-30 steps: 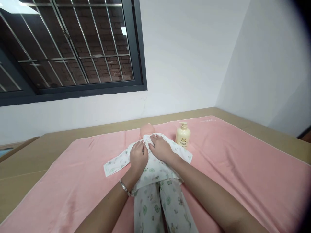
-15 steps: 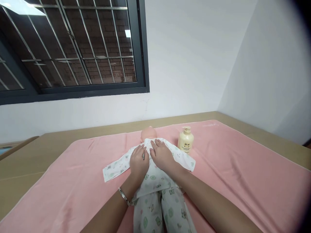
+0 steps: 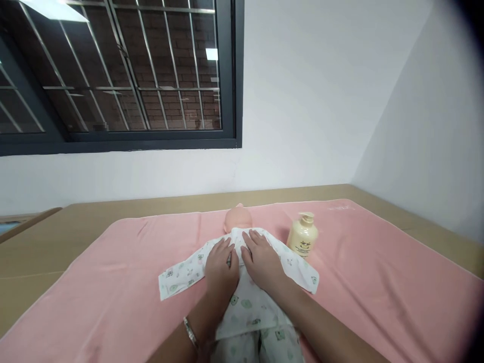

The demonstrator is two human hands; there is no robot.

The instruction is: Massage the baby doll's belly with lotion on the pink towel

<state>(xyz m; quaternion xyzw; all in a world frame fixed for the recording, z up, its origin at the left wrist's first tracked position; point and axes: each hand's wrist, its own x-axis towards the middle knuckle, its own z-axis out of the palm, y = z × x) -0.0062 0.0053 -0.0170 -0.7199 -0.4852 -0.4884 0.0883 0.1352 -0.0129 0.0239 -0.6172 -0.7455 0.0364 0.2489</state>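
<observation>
A baby doll (image 3: 238, 219) lies on a pink sheet (image 3: 124, 257), its bare head at the far end. It wears a white printed top (image 3: 249, 302) with both sleeves spread out sideways, and matching trousers (image 3: 278, 343). My left hand (image 3: 222, 267) rests flat on the left side of the top's chest area, fingers pointing toward the head. Beside it, my right hand (image 3: 262, 259) lies flat on the right side, fingers stretched out. Neither hand grips anything. A bracelet (image 3: 190, 333) circles my left wrist.
A pale yellow pump bottle (image 3: 303, 236) stands just beyond the right sleeve. The pink sheet covers a tan padded surface (image 3: 75, 227) that meets the white wall (image 3: 295, 101). A barred window (image 3: 151, 75) is at the upper left.
The camera view has shifted, so the doll, bottle and hands appear slightly lower and farther right. Both hands are still on the top's chest area.
</observation>
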